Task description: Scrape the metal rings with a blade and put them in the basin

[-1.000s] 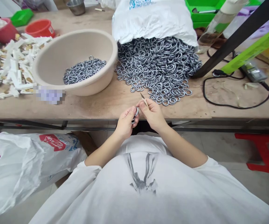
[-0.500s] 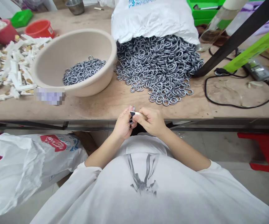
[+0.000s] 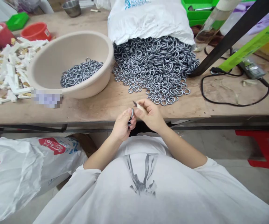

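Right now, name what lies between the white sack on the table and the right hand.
The head view shows the heap of grey rings, then a narrow strip of tabletop, between the white sack and the right hand.

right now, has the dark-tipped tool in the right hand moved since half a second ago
Yes, the tool has swung its tip toward the ring pile.

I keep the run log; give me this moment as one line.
left hand: grips ring; right hand: holds pointed tool; bowl: rings inside; bag on table: ring pile at mouth
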The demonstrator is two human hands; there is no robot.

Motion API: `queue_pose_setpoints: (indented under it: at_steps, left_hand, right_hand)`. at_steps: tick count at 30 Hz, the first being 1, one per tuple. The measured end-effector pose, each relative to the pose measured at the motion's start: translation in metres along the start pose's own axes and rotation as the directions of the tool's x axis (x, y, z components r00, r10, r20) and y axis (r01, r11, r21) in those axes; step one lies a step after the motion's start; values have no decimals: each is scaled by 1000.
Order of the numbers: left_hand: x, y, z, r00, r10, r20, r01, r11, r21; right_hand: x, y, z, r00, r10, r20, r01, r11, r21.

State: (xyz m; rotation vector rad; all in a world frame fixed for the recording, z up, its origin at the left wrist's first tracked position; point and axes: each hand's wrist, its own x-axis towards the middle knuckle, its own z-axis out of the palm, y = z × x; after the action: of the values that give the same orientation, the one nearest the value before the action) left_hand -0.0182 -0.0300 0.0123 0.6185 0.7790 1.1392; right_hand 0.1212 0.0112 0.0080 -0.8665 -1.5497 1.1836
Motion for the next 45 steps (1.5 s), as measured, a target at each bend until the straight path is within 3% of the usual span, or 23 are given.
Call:
queue_pose_setpoints:
  at_steps: [2, 5, 7, 10, 14, 16, 18, 20, 21, 22, 23, 24, 25, 27, 28, 30, 33, 35, 36, 37, 39, 42, 45]
  left_hand:
    - [2, -3, -1, 999, 30, -33, -30, 999, 16]
    - [3, -6, -1, 1000, 12, 15, -13, 998, 56]
    - [1, -6, -1, 998, -5, 65, 0, 997, 82]
    - [-2, 2, -3, 990, 38, 134, -56, 990, 128]
    - [-2, 38, -8, 966, 250, 70, -260, 939, 227]
    - [4, 72, -13, 889, 457, 8, -432, 834, 342]
    - [17, 113, -21, 739, 674, -7, -592, 655, 469]
    - [36, 155, -33, 513, 858, 35, -724, 411, 553]
    - [47, 174, -41, 435, 899, 58, -740, 320, 591]
    - [58, 190, -50, 411, 909, 70, -721, 277, 636]
    - [67, 203, -59, 449, 892, 51, -652, 288, 701]
    - [75, 213, -67, 547, 837, 16, -518, 323, 792]
    - [80, 219, -75, 622, 783, -14, -349, 293, 890]
    - [84, 223, -86, 695, 716, -60, -27, 109, 994]
    - [82, 222, -88, 704, 707, -75, 93, 14, 996]
    - [76, 214, -86, 671, 740, -50, 203, -119, 972]
    - [65, 189, -69, 546, 814, 198, 80, -287, 955]
    - [62, 164, -53, 475, 760, 443, -93, -458, 884]
    - [63, 150, -45, 471, 693, 545, -168, -536, 827]
    - [66, 136, -38, 489, 604, 629, -230, -606, 761]
    - [76, 107, -28, 581, 427, 693, -320, -663, 677]
    - [101, 74, -24, 742, 293, 603, -337, -615, 713]
    - [127, 56, -28, 882, 243, 403, -229, -525, 819]
  right_hand:
    - [-4, -4, 7, 995, 57, 86, -65, 993, 98]
    - [-6, -4, 11, 986, 104, 129, -125, 977, 173]
    - [-4, -2, 8, 992, 88, 92, -102, 980, 170]
    - [2, 0, -2, 999, 20, -44, -19, 1000, 20]
    - [8, 6, -22, 990, -37, -138, 24, 995, -94]
    - [9, 13, -30, 983, -56, -174, 29, 988, -152]
    - [10, 21, -37, 982, -47, -185, 17, 987, -159]
    - [11, 28, -41, 982, -31, -185, 6, 991, -131]
    - [11, 31, -42, 983, -25, -180, 3, 992, -124]
    - [11, 33, -43, 983, -22, -181, 0, 993, -122]
    - [11, 35, -44, 984, -20, -178, -1, 993, -121]
    - [11, 38, -45, 985, -19, -174, -2, 993, -117]
    - [10, 40, -46, 985, -18, -173, -1, 994, -111]
    - [10, 44, -48, 985, -13, -170, -2, 996, -92]
    - [10, 45, -48, 986, -10, -169, -5, 996, -84]
    - [10, 47, -49, 987, -2, -164, -10, 997, -77]
    - [10, 44, -48, 990, -1, -139, -12, 996, -93]
    - [10, 40, -47, 991, 1, -132, -15, 994, -108]
    - [10, 39, -46, 991, 2, -134, -18, 993, -116]
    - [10, 37, -46, 990, 3, -138, -20, 992, -124]
    - [10, 36, -44, 989, 3, -150, -23, 991, -135]
    - [9, 35, -43, 986, 0, -168, -24, 989, -144]
    - [8, 35, -42, 986, 2, -169, -26, 990, -141]
